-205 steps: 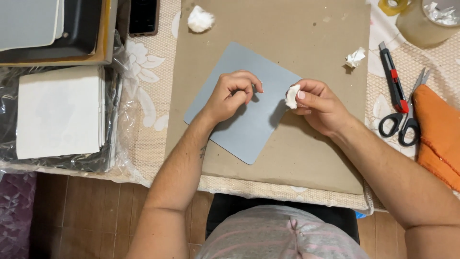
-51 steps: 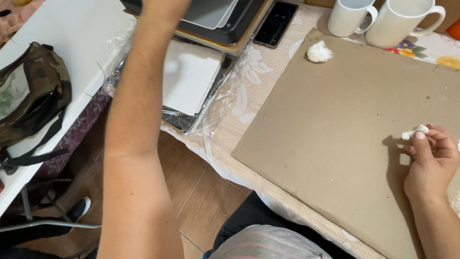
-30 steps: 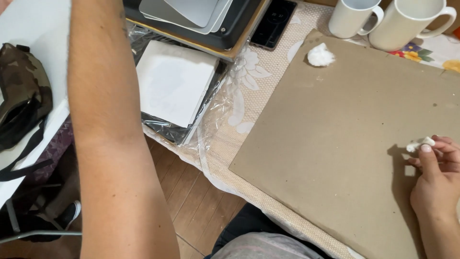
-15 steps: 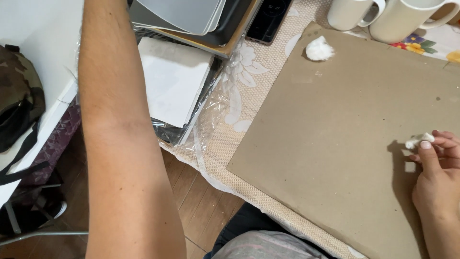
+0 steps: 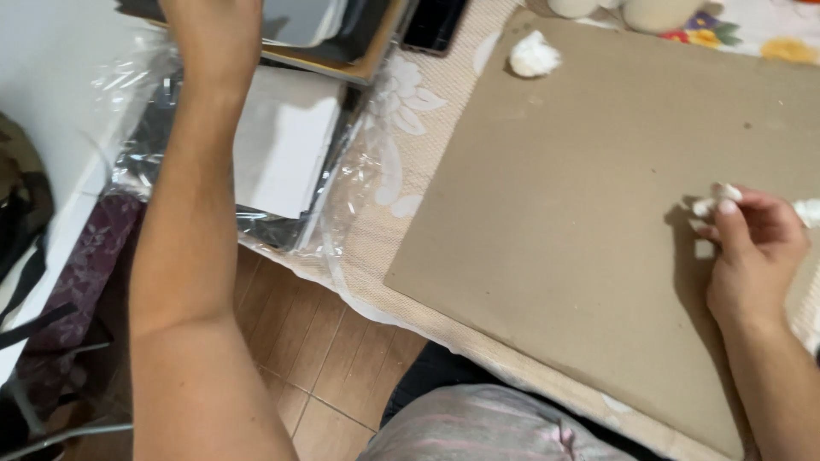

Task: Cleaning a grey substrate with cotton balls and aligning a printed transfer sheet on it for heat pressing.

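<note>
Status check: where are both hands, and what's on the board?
Left hand up at the stacked trays. Right hand pinching a white lump over the board. Another lump at the far corner.

Home setup, looks like a dining table used for crafts: floral lace tablecloth [image 5: 401,183] under a clear plastic cover, brown cardboard work mat [image 5: 589,196], mugs [image 5: 632,10] at the far edge, phone [image 5: 434,24], wood-look tile floor [image 5: 316,350], bag [image 5: 21,213] on the left.
</note>
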